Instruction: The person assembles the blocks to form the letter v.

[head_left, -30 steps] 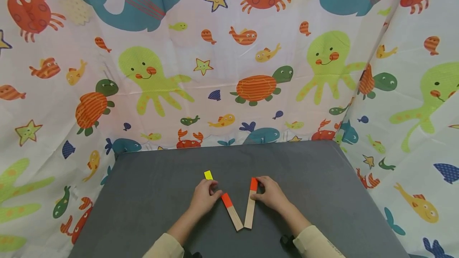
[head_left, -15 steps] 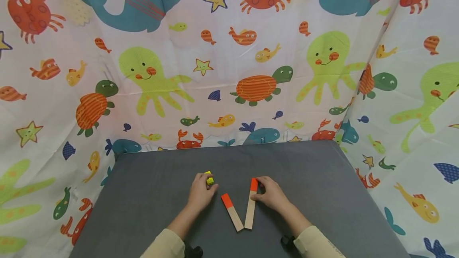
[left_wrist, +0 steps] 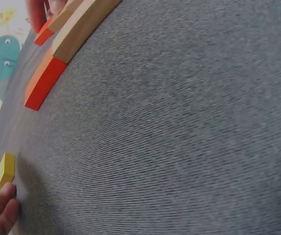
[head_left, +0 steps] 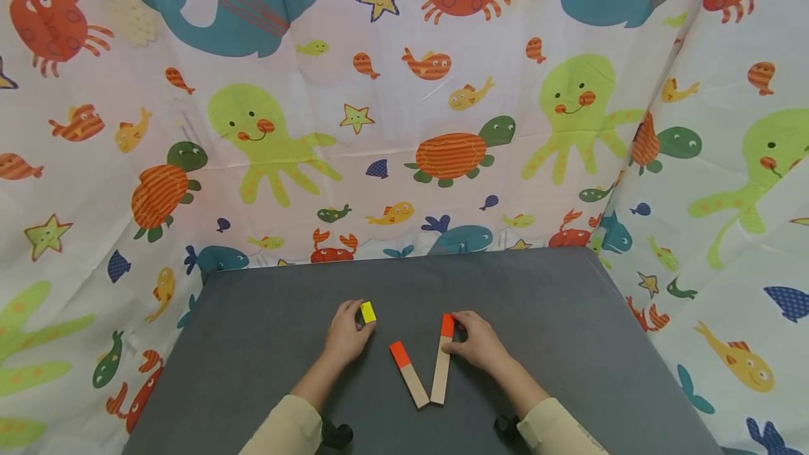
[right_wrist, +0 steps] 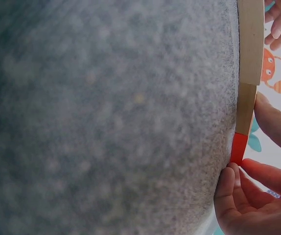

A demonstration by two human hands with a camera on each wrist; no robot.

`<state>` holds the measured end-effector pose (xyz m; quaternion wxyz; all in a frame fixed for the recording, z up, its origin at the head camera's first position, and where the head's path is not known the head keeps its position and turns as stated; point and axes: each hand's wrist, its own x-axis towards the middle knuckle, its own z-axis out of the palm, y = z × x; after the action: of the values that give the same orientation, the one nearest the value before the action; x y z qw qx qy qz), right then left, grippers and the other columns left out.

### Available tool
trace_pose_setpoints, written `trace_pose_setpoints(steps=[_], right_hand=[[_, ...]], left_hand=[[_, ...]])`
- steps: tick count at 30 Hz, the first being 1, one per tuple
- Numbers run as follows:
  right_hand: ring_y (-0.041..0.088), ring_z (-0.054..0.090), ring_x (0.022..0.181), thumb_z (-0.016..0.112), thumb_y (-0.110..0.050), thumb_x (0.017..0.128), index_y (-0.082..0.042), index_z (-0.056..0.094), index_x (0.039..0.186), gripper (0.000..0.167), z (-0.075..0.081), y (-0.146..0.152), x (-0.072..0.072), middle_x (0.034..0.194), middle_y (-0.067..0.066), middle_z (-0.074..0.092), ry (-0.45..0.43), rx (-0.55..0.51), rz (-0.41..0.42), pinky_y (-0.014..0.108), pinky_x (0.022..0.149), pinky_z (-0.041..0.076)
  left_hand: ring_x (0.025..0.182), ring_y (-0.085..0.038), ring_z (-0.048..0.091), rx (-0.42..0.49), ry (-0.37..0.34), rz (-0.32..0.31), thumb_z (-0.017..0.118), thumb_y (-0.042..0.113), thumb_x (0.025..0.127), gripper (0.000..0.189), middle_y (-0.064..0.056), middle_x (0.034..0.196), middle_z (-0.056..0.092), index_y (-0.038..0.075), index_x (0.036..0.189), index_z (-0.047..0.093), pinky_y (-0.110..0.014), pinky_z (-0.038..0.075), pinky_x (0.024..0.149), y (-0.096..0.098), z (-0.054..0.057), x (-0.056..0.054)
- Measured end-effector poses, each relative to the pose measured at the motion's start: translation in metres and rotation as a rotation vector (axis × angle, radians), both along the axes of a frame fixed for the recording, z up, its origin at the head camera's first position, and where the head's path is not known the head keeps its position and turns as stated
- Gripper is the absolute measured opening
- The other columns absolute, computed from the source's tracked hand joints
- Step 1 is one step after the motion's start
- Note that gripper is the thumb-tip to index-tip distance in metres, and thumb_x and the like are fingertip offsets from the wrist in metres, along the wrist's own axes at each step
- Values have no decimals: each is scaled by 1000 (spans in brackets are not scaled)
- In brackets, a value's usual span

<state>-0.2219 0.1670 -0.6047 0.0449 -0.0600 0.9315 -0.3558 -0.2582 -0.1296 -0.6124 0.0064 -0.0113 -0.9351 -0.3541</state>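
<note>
Two wooden blocks with orange ends form a V on the grey table. My right hand (head_left: 477,343) holds the right block (head_left: 439,371), thumb at its side and fingertips at its orange end (right_wrist: 238,148). The left block (head_left: 413,381) lies untouched between my hands. My left hand (head_left: 346,332) is at a small yellow block (head_left: 369,312), its thumb and fingers spread on either side. In the left wrist view the yellow block (left_wrist: 6,170) shows a gap to the thumb tip, while the lower fingers (left_wrist: 6,209) overlap its near end.
The grey cloth-covered table (head_left: 543,286) ends at a curtain (head_left: 392,153) printed with sea animals, behind and at both sides. Dark wrist devices (head_left: 335,434) sit under both forearms.
My left hand has moved left, away from the left block's orange end to the yellow block, and its fingers uncover more of that block. The right hand and both long blocks stay put.
</note>
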Motion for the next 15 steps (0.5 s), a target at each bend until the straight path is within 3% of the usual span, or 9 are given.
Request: trace_pose_setpoints(steps=[9, 15], right_hand=[[30, 60, 116, 88, -29, 78, -1, 59, 137, 72, -1, -1, 1, 134, 15, 59, -7, 18, 2, 50, 99, 49], [31, 60, 117, 88, -29, 78, 0, 59, 137, 72, -1, -1, 0, 135, 16, 59, -9, 26, 7, 51, 100, 48]], left_hand=[[78, -12, 54, 12, -51, -41, 76, 20, 90, 65, -18, 145, 48, 4, 147, 48, -32, 48, 74, 1, -3, -8], [77, -11, 53, 4, -39, -57, 75, 18, 91, 63, -18, 143, 50, 2, 146, 49, -33, 47, 74, -1, -8, -7]])
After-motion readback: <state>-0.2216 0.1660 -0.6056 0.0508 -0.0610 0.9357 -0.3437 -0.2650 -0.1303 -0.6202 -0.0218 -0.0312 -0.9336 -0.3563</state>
